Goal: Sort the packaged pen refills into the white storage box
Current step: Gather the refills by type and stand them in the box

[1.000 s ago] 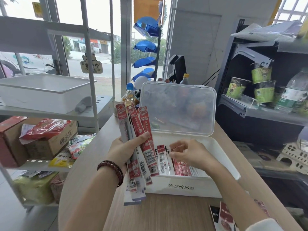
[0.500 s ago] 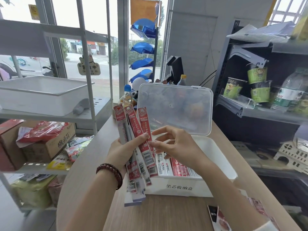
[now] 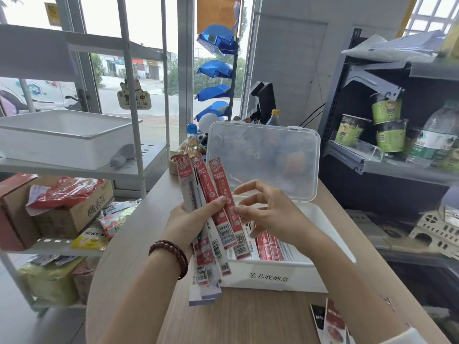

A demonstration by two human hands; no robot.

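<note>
My left hand (image 3: 190, 223) grips a fanned bundle of several red-and-white packaged pen refills (image 3: 211, 194), held upright over the wooden table just left of the white storage box (image 3: 270, 278). My right hand (image 3: 268, 212) hovers over the box and its thumb and fingertips touch the rightmost pack of the fan; I cannot tell if it pinches it. The box stands open with its clear lid (image 3: 263, 157) raised. More refill packs (image 3: 269, 245) lie side by side inside the box.
Loose packets (image 3: 330, 324) lie on the table (image 3: 248, 316) near its front edge. Bottles (image 3: 191, 141) stand behind the box. A metal rack with a white bin (image 3: 64, 137) and cartons is at left; a dark shelf with cups and bottles (image 3: 387, 130) is at right.
My right hand lifted out of the box and moved left up to the fan of packs in my left hand. The left hand stayed about where it was.
</note>
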